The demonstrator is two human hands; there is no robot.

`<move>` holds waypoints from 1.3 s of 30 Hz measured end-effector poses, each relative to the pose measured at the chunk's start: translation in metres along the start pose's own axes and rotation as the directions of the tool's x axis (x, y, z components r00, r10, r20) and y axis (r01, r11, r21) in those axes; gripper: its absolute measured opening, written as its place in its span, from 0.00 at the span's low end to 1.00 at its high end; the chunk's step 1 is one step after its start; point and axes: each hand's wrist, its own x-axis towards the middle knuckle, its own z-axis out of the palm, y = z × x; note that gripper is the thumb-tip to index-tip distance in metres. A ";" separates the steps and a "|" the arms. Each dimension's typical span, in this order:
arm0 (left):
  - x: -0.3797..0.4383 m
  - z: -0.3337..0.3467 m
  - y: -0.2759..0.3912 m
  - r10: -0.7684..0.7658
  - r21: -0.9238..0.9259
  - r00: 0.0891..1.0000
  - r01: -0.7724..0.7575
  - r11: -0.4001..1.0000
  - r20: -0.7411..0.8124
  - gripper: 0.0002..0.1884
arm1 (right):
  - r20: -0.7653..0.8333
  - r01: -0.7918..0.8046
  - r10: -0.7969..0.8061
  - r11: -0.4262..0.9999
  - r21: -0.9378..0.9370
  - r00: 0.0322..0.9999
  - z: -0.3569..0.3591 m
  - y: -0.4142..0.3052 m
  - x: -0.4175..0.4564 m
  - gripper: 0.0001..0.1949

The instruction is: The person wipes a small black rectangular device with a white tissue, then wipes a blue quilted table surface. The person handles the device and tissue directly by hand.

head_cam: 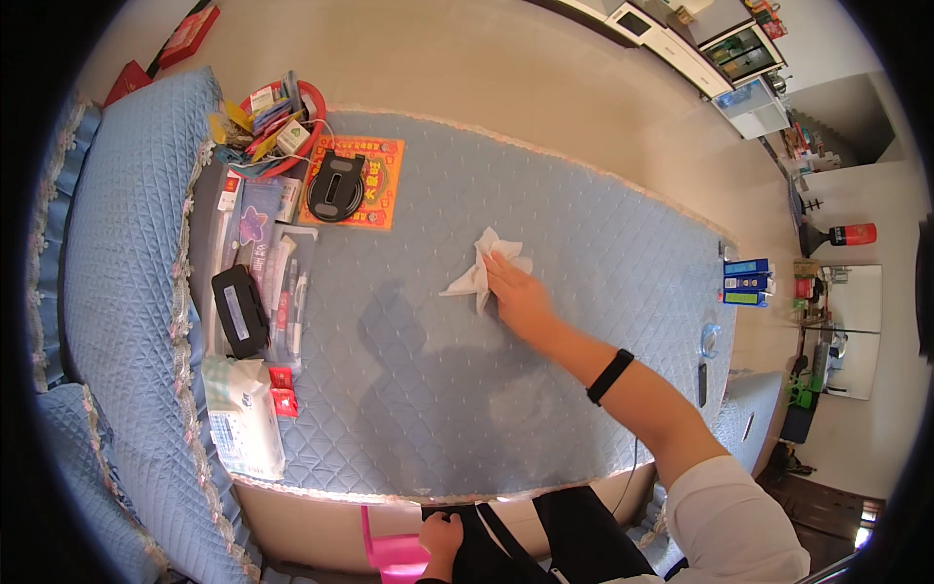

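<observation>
A crumpled white tissue (483, 271) lies on a table covered with a blue quilted cloth (438, 190). My right hand (518, 296) presses on the tissue, its fingers extended over it. At the bottom, below the table's near edge, my left hand (441, 536) rests by my black trousers with its fingers curled; nothing shows in it. A glossy, see-through layer seems to cover the cloth. A black band is around my right forearm.
Along the left stand a red basket (319, 109) of small packets, an orange printed sheet (383, 186) with a black coiled-cable holder (337, 186), a black case (241, 310), pens (295, 292) and a tissue pack (244, 420). Blue boxes (746, 283), a tape roll (710, 341) and a phone (702, 385) are at right.
</observation>
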 end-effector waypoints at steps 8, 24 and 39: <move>-0.002 -0.003 0.031 0.002 0.103 0.999 -0.006 0.995 0.038 0.18 | 0.091 0.235 -0.236 0.972 0.025 0.967 -0.021 0.022 -0.005 0.21; 0.000 -0.015 0.048 -0.030 0.101 0.999 0.027 0.994 0.022 0.25 | -0.213 -0.847 0.820 0.505 -0.169 0.531 -0.101 0.258 -0.138 0.14; 0.010 -0.024 0.034 -0.009 0.059 1.000 0.009 0.998 0.000 0.24 | 0.001 -0.698 0.706 0.700 -0.150 0.708 -0.045 0.111 0.017 0.14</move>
